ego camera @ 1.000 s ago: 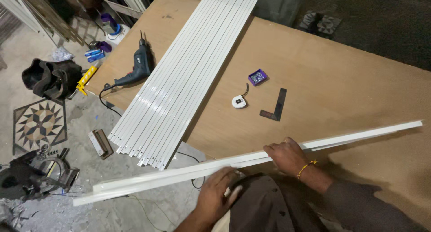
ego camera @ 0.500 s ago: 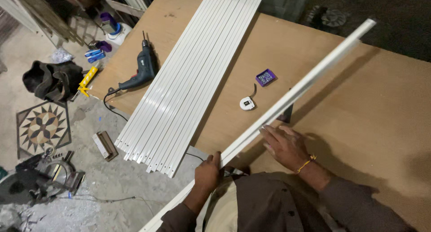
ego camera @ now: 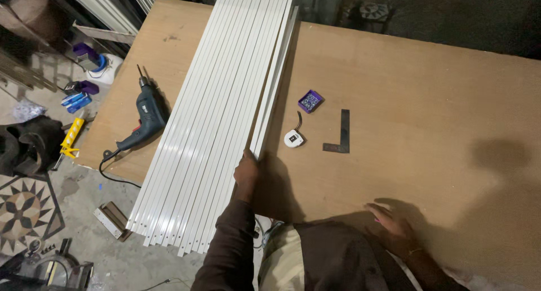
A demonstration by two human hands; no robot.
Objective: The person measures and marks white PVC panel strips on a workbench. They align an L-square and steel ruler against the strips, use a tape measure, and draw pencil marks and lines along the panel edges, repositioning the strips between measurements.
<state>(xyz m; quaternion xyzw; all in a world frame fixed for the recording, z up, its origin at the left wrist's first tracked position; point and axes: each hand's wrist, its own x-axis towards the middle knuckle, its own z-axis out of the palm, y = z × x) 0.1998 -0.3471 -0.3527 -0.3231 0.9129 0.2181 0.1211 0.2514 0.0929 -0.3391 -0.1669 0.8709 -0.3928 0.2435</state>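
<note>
Head view: left hand [ego camera: 247, 171] at centre of frame, fingers closed around near end of long white plastic strip [ego camera: 274, 80], which lies tilted against right edge of white strip stack [ego camera: 217, 116] on brown wooden desk [ego camera: 428, 88]. Right hand [ego camera: 391, 223] lower right, open, palm flat on desk, holding nothing. Right of strip: white tape measure [ego camera: 293, 138], purple screw box [ego camera: 310, 100], black metal square [ego camera: 340, 136]. Left of stack: dark power drill [ego camera: 145, 119].

A long white strip [ego camera: 274, 82] lies tilted against the stacked white strips [ego camera: 214, 116] on the table.
</note>
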